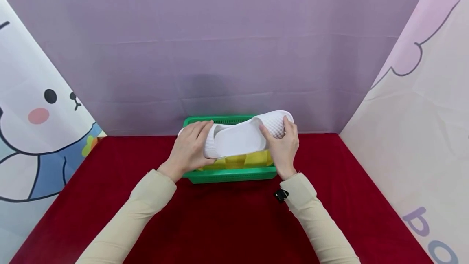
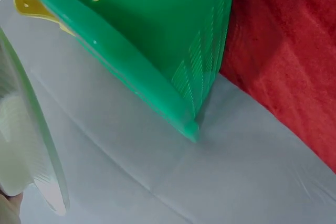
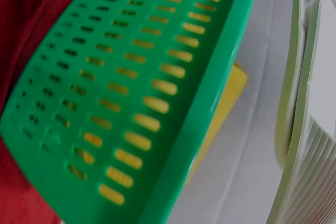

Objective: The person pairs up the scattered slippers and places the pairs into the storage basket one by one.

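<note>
A pair of white slippers (image 1: 239, 138) with ribbed straps is held up over the green basket (image 1: 234, 174), laid together facing opposite ways. My left hand (image 1: 190, 144) grips the left end, fingers over the top and thumb below. At the other end, my right hand (image 1: 283, 146) pinches the ribbed strap between thumb and fingers. Yellow items (image 1: 238, 161) show inside the basket under the slippers; their kind is hard to make out. The left wrist view catches a slipper's edge (image 2: 37, 129), and the right wrist view shows the slippers' soles (image 3: 296, 114) side by side, apart from the basket.
The basket stands on a red cloth-covered table (image 1: 227, 223), close to the grey-purple backdrop (image 1: 234, 52). Printed cartoon panels flank the table at left (image 1: 36, 141) and right (image 1: 414, 141). A small black device (image 1: 281, 195) sits at the right cuff.
</note>
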Motion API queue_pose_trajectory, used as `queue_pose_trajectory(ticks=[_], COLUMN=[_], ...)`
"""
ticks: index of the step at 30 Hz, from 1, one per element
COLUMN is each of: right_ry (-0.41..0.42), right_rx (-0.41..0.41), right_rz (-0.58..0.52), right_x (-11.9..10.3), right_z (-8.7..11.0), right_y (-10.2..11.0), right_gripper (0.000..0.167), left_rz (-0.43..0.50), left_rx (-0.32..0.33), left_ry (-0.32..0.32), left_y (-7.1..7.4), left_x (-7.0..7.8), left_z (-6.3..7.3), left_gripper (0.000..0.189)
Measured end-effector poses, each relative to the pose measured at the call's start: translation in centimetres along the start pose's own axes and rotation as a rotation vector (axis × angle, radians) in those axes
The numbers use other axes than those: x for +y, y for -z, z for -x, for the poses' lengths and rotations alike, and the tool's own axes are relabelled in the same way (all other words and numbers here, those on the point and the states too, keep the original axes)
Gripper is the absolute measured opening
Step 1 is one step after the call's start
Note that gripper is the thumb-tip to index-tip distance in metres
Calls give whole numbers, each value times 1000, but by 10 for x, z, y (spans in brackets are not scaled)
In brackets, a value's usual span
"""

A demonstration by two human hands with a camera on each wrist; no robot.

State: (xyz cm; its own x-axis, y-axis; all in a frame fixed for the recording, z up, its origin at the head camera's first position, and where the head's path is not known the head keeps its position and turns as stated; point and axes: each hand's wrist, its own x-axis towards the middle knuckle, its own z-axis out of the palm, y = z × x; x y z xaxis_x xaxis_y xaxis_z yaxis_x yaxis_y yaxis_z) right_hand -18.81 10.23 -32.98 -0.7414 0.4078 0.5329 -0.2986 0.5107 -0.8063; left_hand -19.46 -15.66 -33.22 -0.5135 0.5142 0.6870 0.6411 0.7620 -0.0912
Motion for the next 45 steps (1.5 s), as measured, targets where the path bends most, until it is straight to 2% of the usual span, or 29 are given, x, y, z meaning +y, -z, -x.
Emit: queue_pose_trajectory(ticks=[10, 20, 26, 36, 45], right_ry=[-40, -65, -81, -49, -28], right_rx=[-70, -88, -86, -92, -88], right_rz=[-2, -10, -36, -70, -84], right_x=[-9, -10, -12, -14, -19], right_z=[8, 11, 14, 22, 28], right_y=[-6, -8, -12, -20, -24], right_gripper=[80, 78, 82, 85, 85], left_rz=[-4, -8, -9, -31, -35], left_rx=[-24, -4, -14, 17, -10], left_ry=[0, -13, 11, 4, 18], left_y=[-5, -9, -12, -15, -18], left_x=[6, 8, 13, 16, 17], left_z=[-1, -5, -11, -14, -15], left_gripper=[96, 95, 95, 97, 97])
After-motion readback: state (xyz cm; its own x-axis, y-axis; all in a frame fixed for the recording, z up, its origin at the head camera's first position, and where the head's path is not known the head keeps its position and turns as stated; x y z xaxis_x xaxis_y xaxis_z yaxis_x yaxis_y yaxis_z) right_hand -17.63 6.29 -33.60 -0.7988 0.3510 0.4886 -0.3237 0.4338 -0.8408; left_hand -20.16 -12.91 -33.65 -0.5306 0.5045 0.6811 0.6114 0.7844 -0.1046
